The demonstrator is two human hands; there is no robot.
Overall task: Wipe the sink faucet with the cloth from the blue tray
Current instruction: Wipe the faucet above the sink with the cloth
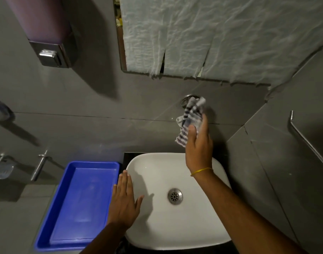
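My right hand (199, 143) is raised above the white sink (149, 165) and grips a blue-and-white striped cloth (188, 119). The cloth is wrapped over the wall-mounted faucet, hiding the spout; only the faucet's round chrome base plate (185, 99) shows on the grey wall. My left hand (124, 198) lies flat with fingers apart on the sink's left rim, next to the blue tray (80, 202). The tray holds nothing.
A soap dispenser (47, 43) hangs on the wall at upper left. A mirror covered with white paper (221, 37) sits above the faucet. A chrome soap dish (2, 169) and lever (39, 165) are at left. A metal rail (307, 140) runs along the right wall.
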